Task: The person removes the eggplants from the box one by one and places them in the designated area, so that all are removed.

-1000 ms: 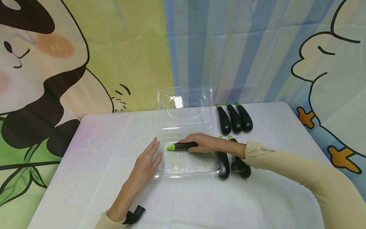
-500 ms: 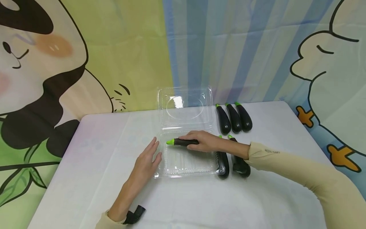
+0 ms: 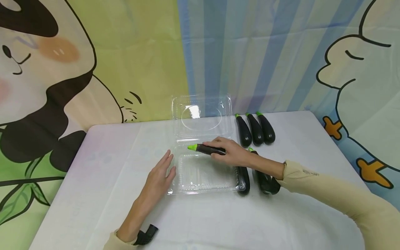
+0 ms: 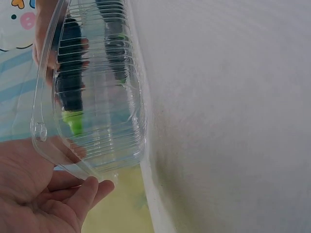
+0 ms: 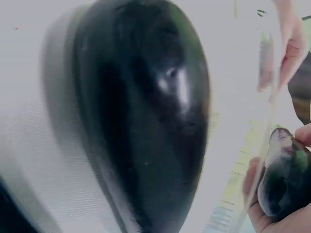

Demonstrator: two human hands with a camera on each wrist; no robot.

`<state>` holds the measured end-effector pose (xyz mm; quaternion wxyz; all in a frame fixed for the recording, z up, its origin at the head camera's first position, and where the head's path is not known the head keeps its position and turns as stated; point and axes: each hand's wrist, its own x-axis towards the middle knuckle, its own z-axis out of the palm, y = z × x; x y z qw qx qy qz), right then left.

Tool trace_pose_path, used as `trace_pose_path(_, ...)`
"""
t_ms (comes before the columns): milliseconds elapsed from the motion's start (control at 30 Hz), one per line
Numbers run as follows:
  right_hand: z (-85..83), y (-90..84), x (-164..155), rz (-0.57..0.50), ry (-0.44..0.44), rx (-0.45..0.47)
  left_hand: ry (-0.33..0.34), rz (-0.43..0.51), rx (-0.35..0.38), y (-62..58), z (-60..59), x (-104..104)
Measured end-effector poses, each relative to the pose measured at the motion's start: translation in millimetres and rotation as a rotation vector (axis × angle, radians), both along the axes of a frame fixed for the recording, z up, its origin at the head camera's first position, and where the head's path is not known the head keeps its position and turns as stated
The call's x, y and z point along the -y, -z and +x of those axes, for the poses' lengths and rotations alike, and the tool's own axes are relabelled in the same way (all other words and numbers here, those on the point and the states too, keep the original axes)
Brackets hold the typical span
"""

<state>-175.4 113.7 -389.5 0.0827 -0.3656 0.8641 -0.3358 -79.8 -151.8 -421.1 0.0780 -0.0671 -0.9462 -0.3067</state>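
Note:
A glossy dark eggplant with a bright green stem end (image 3: 206, 149) is gripped in my right hand (image 3: 229, 151), above the back part of a clear plastic clamshell box (image 3: 203, 191). Its green end points left, and in the left wrist view the eggplant (image 4: 70, 73) shows through the box wall. At the box's left side my left hand (image 3: 159, 177) has its fingers extended, with fingertips at the rim in the left wrist view. One eggplant (image 3: 243, 180) lies along the box's right side. Another eggplant (image 3: 264, 180) lies partly hidden under my right forearm.
Three eggplants (image 3: 256, 130) lie side by side at the back right of the white-covered table (image 3: 109, 166). The box's lid (image 3: 201, 118) stands raised toward the back. Printed cartoon cloth (image 3: 212, 52) hangs behind the table. A black device (image 3: 147, 235) is at my left wrist.
My right hand has moved back and to the right with the eggplant, whose green end now tilts farther back. The left hand and the box stay in place.

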Motion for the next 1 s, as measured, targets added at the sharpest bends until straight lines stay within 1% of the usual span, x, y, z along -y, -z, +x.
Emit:
trace_pose_path(100, 5.1, -4.9, -3.4, -0.023, 0.063, 0.04, -0.002, 0.0, -0.006, 0.3, 0.1, 0.1)
trace_pose_path(167, 9.9, -8.0, -6.9, -0.039, 0.083, 0.055, -0.004, -0.001, -0.012, 0.8, 0.0, 0.2)
trace_pose_path(233, 15.4, -10.5, -11.4, -0.054, 0.089, 0.049, -0.005, -0.003, -0.023, 1.6, -0.1, 0.1)
trace_pose_path(300, 20.6, -11.1, -17.0, -0.066, 0.091, 0.024, -0.005, -0.005, -0.026, 2.8, 0.0, 0.2)
trace_pose_path(433, 30.1, -8.7, -28.9, -0.099, 0.114, -0.02, -0.003, -0.006, -0.028, 3.9, 0.2, 0.6)
trace_pose_path(700, 50.5, -0.5, -52.3, -0.199, 0.184, 0.006, -0.005, -0.002, -0.02, 3.4, -0.2, 0.8)
trace_pose_path(833, 57.4, 1.0, -63.3, -0.223, 0.244, 0.011, -0.005, -0.01, -0.028, 3.9, -0.6, 0.4)
trace_pose_path(933, 60.8, 0.6, -70.7, -0.209, 0.308, 0.03, -0.001, -0.009, -0.036, 4.2, -0.7, 0.6)
trace_pose_path(1000, 62.6, -0.3, -75.0, -0.199, 0.346, 0.06, 0.004, -0.005, -0.042, 4.0, -0.8, 0.7)
